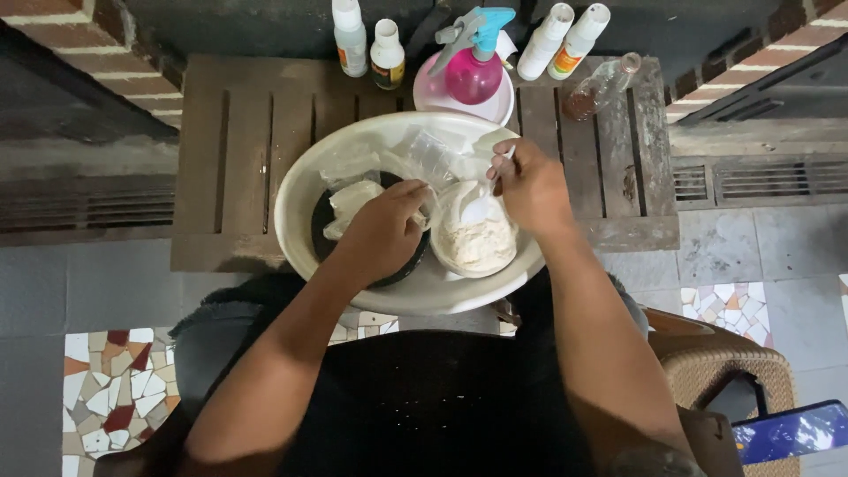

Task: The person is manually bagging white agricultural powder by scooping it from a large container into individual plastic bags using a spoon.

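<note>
Here both hands work inside a wide white basin [300,199] that sits on a dark slatted wooden surface [238,132]. The left hand [384,231] is closed in a pinching grip on the edge of a thin clear plastic bag [358,201] lying over a black round dish [322,237] in the basin. The right hand [530,184] holds a white spoon [484,205] by its handle, fingers closed narrow around it, the bowl of the spoon dipped toward a small bowl of pale powder [477,243] just beside the left hand.

The bag looks light, limp and a bit slippery — best taken at the rim with a pinch, as it would sag if held lower. The powder seems loose and easy to spill; the spoon is stiff and light.

Behind the basin stand a pink spray bottle [473,75], several small white bottles [351,37] and a clear glass bottle [601,87].
</note>
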